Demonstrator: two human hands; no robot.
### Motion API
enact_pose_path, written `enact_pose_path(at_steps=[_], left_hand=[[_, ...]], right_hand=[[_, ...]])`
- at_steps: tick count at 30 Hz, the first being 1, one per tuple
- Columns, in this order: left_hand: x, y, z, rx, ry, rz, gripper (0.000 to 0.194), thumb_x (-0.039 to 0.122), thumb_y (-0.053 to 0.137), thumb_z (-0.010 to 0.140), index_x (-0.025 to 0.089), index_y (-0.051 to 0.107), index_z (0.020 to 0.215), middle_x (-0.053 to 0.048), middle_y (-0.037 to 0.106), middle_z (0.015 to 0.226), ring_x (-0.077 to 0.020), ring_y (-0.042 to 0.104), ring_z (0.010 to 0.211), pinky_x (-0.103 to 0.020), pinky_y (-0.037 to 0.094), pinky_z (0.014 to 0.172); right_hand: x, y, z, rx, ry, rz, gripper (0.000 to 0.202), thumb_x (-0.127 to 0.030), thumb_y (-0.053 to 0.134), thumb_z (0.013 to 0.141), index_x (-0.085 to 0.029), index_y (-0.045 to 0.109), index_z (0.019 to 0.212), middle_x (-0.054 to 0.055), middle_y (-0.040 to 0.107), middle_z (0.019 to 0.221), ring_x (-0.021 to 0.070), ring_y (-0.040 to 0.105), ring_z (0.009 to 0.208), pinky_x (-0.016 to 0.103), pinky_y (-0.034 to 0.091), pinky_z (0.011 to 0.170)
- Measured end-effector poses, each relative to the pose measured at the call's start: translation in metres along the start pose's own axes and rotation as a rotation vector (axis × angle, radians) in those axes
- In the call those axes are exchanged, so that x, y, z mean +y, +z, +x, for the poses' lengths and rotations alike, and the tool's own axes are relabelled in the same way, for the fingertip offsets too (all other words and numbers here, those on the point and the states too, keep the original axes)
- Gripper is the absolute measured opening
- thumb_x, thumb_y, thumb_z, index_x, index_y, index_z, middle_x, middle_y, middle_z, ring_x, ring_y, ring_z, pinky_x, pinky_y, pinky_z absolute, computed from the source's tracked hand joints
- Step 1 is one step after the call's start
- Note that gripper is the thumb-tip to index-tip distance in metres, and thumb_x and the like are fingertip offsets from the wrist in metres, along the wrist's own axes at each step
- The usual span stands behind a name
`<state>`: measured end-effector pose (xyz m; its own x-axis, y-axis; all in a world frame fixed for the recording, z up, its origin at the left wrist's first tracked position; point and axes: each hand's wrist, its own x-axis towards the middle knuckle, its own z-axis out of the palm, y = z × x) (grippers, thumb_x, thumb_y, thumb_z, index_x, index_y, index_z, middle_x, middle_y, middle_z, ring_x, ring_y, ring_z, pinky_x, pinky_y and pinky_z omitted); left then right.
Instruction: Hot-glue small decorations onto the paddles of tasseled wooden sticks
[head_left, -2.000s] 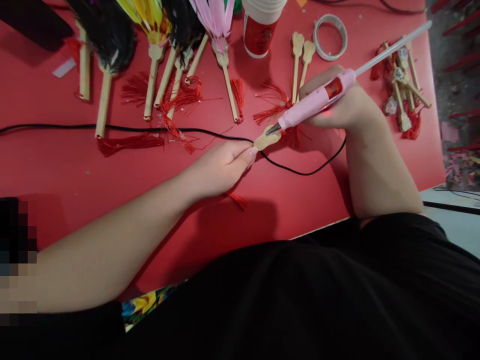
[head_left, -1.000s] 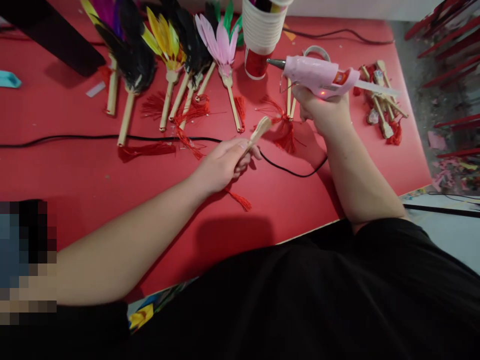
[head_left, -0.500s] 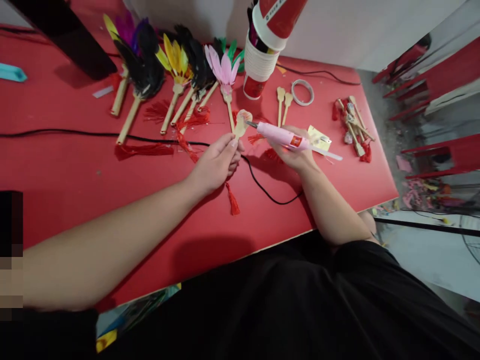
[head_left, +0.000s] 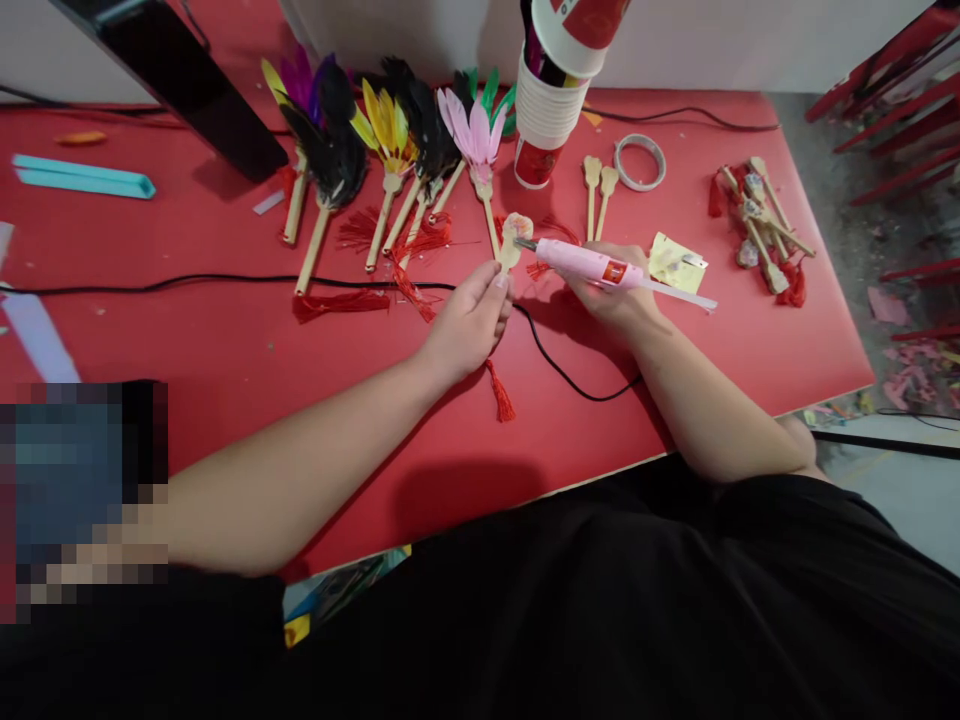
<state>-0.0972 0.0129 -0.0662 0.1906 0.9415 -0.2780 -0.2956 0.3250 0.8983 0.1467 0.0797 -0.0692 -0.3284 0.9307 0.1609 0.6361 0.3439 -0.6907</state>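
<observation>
Pinched in my left hand (head_left: 469, 315) is a small wooden paddle (head_left: 514, 240) with a rounded head; a red tassel (head_left: 499, 392) hangs below that hand. My right hand (head_left: 611, 295) is wrapped round a pink glue gun (head_left: 589, 262), whose metal tip is at the paddle's head. A clear glue stick (head_left: 686, 295) sticks out of its back end. Just beyond the paddle lies a wooden stick with pink feathers (head_left: 474, 130). Two bare wooden paddles (head_left: 592, 190) lie beyond my right hand.
Feathered sticks (head_left: 390, 150) line the back of the red table (head_left: 225, 400). Stacked paper cups (head_left: 551, 110), a tape roll (head_left: 640, 162), yellow paper (head_left: 675, 264) and a tasselled paddle pile (head_left: 765, 225) stand or lie further right. A black cable (head_left: 330, 283) crosses the table.
The whole view has shifted, so things appear further right and more of the table's left side shows. Both hands keep their holds, with the glue gun's tip still at the paddle's head.
</observation>
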Motion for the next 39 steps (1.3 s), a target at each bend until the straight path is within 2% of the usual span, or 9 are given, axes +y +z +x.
enact_pose_path(at_steps=[5, 8, 12, 17, 21, 25, 28, 35, 39], left_hand=[[-0.001, 0.000, -0.002, 0.002, 0.043, 0.024, 0.037, 0.027, 0.054, 0.128, 0.024, 0.051, 0.092, 0.010, 0.041, 0.071, -0.0078, 0.027, 0.052, -0.019, 0.024, 0.049], [-0.002, -0.002, -0.002, -0.003, 0.054, 0.037, 0.040, 0.035, 0.059, 0.128, 0.025, 0.050, 0.090, 0.010, 0.042, 0.070, -0.0082, 0.029, 0.052, -0.018, 0.026, 0.049], [-0.003, -0.003, -0.002, -0.018, 0.066, 0.039, 0.040, 0.034, 0.053, 0.129, 0.025, 0.049, 0.090, 0.011, 0.038, 0.067, -0.0087, 0.026, 0.051, -0.019, 0.025, 0.048], [-0.006, -0.003, -0.003, 0.005, 0.100, 0.035, 0.044, 0.046, 0.060, 0.128, 0.025, 0.049, 0.090, 0.010, 0.038, 0.068, -0.0081, 0.024, 0.051, -0.020, 0.022, 0.048], [-0.009, -0.003, -0.002, 0.031, 0.121, 0.025, 0.047, 0.050, 0.064, 0.127, 0.026, 0.049, 0.090, 0.010, 0.038, 0.068, -0.0081, 0.023, 0.051, -0.022, 0.022, 0.049], [-0.011, -0.003, -0.003, 0.036, 0.127, 0.026, 0.046, 0.048, 0.064, 0.128, 0.026, 0.049, 0.091, 0.010, 0.036, 0.067, -0.0086, 0.023, 0.051, -0.022, 0.022, 0.049], [-0.011, -0.003, -0.003, 0.035, 0.133, 0.036, 0.045, 0.047, 0.064, 0.128, 0.025, 0.050, 0.090, 0.010, 0.037, 0.067, -0.0085, 0.025, 0.051, -0.021, 0.023, 0.049], [-0.001, -0.001, -0.001, 0.012, 0.038, -0.005, 0.040, 0.032, 0.047, 0.132, 0.025, 0.048, 0.092, 0.011, 0.033, 0.067, -0.0080, 0.021, 0.049, -0.020, 0.017, 0.048], [0.001, 0.000, -0.001, 0.026, 0.035, -0.012, 0.041, 0.030, 0.045, 0.132, 0.025, 0.047, 0.091, 0.012, 0.030, 0.066, -0.0080, 0.019, 0.049, -0.020, 0.016, 0.048]], right_hand=[[0.004, 0.006, 0.002, 0.083, -0.034, -0.063, 0.035, -0.039, 0.077, 0.106, -0.030, 0.055, 0.079, 0.003, 0.067, 0.074, 0.0230, 0.063, 0.068, 0.041, 0.054, 0.069], [0.003, 0.010, 0.004, 0.139, 0.002, -0.110, 0.029, -0.027, 0.079, 0.099, -0.030, 0.057, 0.081, 0.002, 0.068, 0.075, 0.0230, 0.064, 0.069, 0.041, 0.054, 0.071], [0.000, 0.015, 0.004, 0.201, 0.022, -0.162, 0.022, -0.034, 0.080, 0.100, -0.030, 0.062, 0.086, 0.003, 0.071, 0.080, 0.0249, 0.066, 0.071, 0.042, 0.053, 0.071], [-0.007, 0.018, 0.004, 0.245, 0.028, -0.197, 0.043, -0.054, 0.070, 0.114, -0.032, 0.049, 0.085, 0.002, 0.065, 0.077, 0.0240, 0.059, 0.070, 0.042, 0.048, 0.071], [-0.015, 0.016, 0.004, 0.199, 0.025, -0.223, 0.034, -0.054, 0.071, 0.116, -0.031, 0.054, 0.097, -0.001, 0.064, 0.079, 0.0215, 0.053, 0.073, 0.039, 0.044, 0.076], [-0.016, 0.012, 0.004, 0.161, 0.043, -0.225, 0.026, -0.041, 0.079, 0.108, -0.031, 0.055, 0.104, -0.003, 0.060, 0.077, 0.0211, 0.050, 0.072, 0.039, 0.040, 0.076], [-0.012, 0.009, 0.003, 0.149, 0.042, -0.233, 0.030, -0.029, 0.080, 0.097, -0.032, 0.050, 0.101, -0.002, 0.060, 0.079, 0.0229, 0.053, 0.074, 0.041, 0.041, 0.077], [-0.014, 0.004, 0.002, 0.103, 0.018, -0.149, 0.039, -0.027, 0.078, 0.083, -0.033, 0.043, 0.100, -0.004, 0.055, 0.077, 0.0218, 0.049, 0.068, 0.040, 0.041, 0.072], [-0.015, 0.004, 0.004, 0.066, -0.035, -0.172, 0.032, -0.027, 0.073, 0.081, -0.032, 0.043, 0.090, -0.002, 0.055, 0.075, 0.0217, 0.050, 0.067, 0.040, 0.039, 0.070]])
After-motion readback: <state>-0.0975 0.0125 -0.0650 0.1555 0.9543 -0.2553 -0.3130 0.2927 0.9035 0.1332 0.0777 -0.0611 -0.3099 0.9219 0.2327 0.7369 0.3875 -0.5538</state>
